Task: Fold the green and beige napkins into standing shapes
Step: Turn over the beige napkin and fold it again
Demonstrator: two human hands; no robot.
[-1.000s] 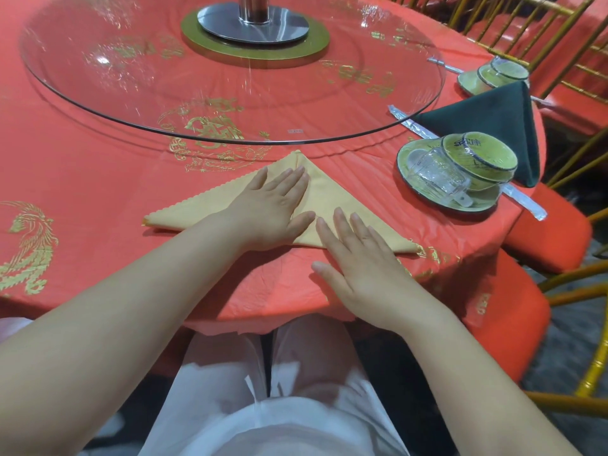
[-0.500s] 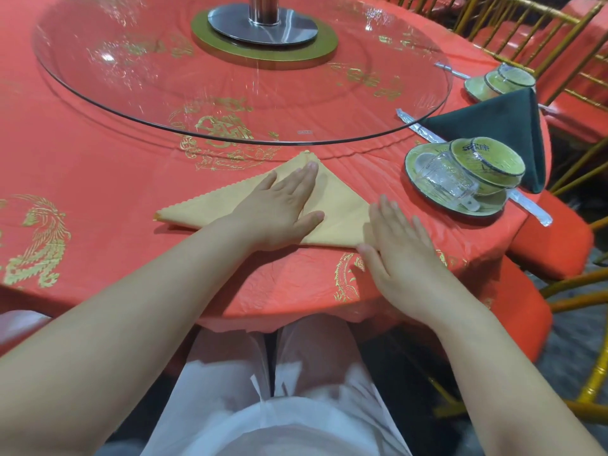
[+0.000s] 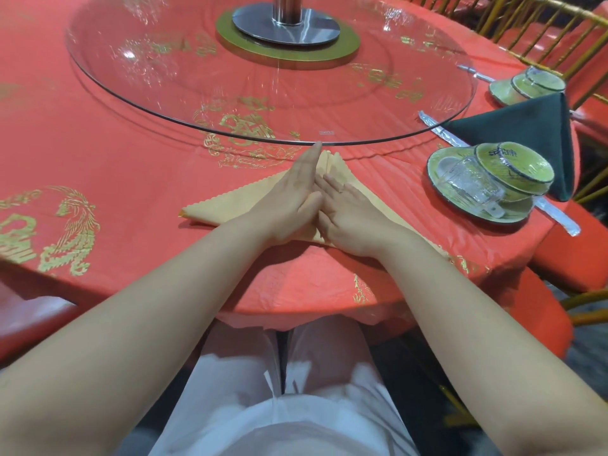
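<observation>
A beige napkin [image 3: 237,205] lies as a flat triangle on the red tablecloth, its apex pointing at the glass turntable. My left hand [image 3: 292,199] rests along the triangle's centre line, tilted on its edge, with straight fingers reaching the apex. My right hand [image 3: 348,215] lies flat, palm down, on the right half and touches the left hand. Neither hand grips the cloth. The napkin's middle is hidden under both hands. A dark green napkin [image 3: 526,136] stands folded in a cone-like shape at the right, behind a place setting.
A big glass turntable [image 3: 164,93] on a metal base fills the table's centre. At the right stand a plate with a green bowl and a glass cup [image 3: 477,182], wrapped chopsticks [image 3: 556,215] and a second setting [image 3: 526,87]. Red chairs with gold frames [image 3: 585,255] ring the table.
My right hand slid from the napkin's right corner back to the centre, beside my left hand. The left hand tilted onto its edge and stretched toward the apex.
</observation>
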